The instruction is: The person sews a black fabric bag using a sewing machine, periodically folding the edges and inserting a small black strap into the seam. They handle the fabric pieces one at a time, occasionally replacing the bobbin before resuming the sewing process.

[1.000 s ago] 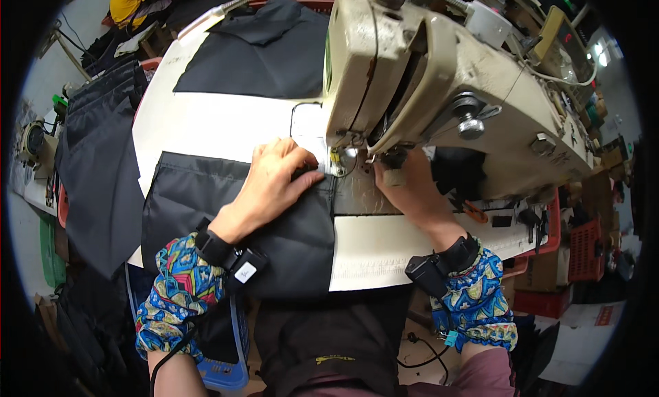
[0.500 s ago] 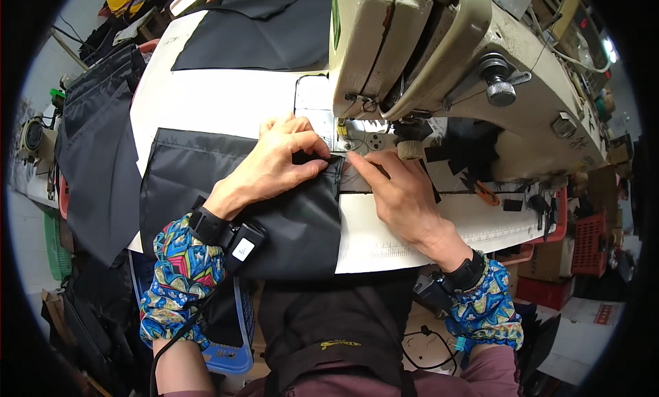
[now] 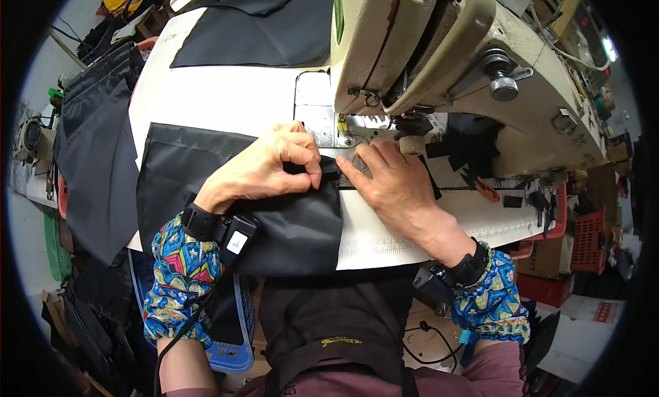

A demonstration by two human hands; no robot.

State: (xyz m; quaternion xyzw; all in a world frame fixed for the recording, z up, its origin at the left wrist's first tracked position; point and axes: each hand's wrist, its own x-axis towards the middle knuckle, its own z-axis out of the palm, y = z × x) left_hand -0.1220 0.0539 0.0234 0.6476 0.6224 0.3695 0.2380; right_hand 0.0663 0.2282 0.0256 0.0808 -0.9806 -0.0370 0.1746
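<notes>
A black fabric piece [image 3: 288,239] with a folded, stitched upper edge lies flat in front of the sewing machine [image 3: 367,40]. My left hand [image 3: 271,167] is closed in a pinch at its upper right corner, where a small dark fold shows beside the fingertips. My right hand [image 3: 401,184] lies palm down just right of that corner, fingers stretched out and its leftmost digit reaching the fabric's edge. Its other fingertips rest near the metal needle plate [image 3: 364,136]. What lies under the right palm is hidden.
More black fabric [image 3: 254,37] lies at the back of the white table [image 3: 213,95], and another stack [image 3: 96,157] hangs at the left. Orange-handled snips [image 3: 487,190] and dark scraps [image 3: 473,146] sit right of my right hand. A blue basket [image 3: 237,356] stands below.
My left hand has tightened its pinch and moved slightly down and left, off the fabric's top edge. My right hand has shifted slightly left, its fingers turned flatter near the plate.
</notes>
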